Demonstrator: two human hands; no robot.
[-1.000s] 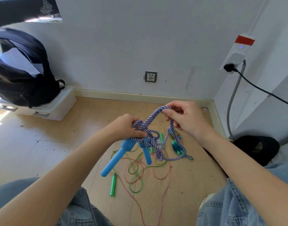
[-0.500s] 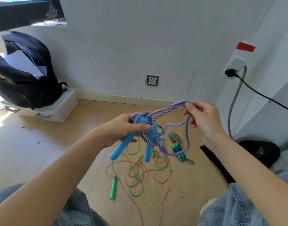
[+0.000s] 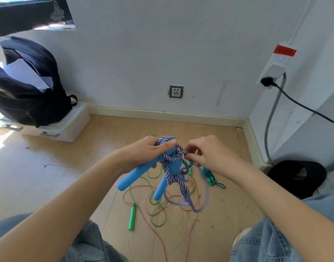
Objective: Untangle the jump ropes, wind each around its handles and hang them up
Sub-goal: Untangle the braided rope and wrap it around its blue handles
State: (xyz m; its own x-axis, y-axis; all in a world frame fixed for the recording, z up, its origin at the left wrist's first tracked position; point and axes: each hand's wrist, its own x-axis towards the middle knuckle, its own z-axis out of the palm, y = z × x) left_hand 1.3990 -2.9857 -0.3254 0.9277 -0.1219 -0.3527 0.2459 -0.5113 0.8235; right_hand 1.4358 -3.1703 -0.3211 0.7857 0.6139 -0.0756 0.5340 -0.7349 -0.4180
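Note:
My left hand (image 3: 151, 151) grips the tops of two light-blue handles (image 3: 133, 176) with turns of purple-and-white braided rope (image 3: 171, 167) wound around them. My right hand (image 3: 206, 155) pinches a strand of that rope just right of the handles. A loose loop of the rope hangs down blurred toward the floor. On the wooden floor below lie a thin green rope (image 3: 158, 217) with a green handle (image 3: 132, 216), a thin red rope (image 3: 152, 224) mixed in with it, and teal handles (image 3: 209, 175) partly hidden behind my right hand.
A black backpack (image 3: 28, 87) rests on a white storage box (image 3: 71, 125) at the left wall. A black object (image 3: 296, 176) lies in the right corner under a power strip (image 3: 276, 67) with cables. My denim-clad knees fill the bottom corners.
My right hand has come back in from the right and down, close to the handles. The long loop it held out has dropped and swings below. The handles sit lower.

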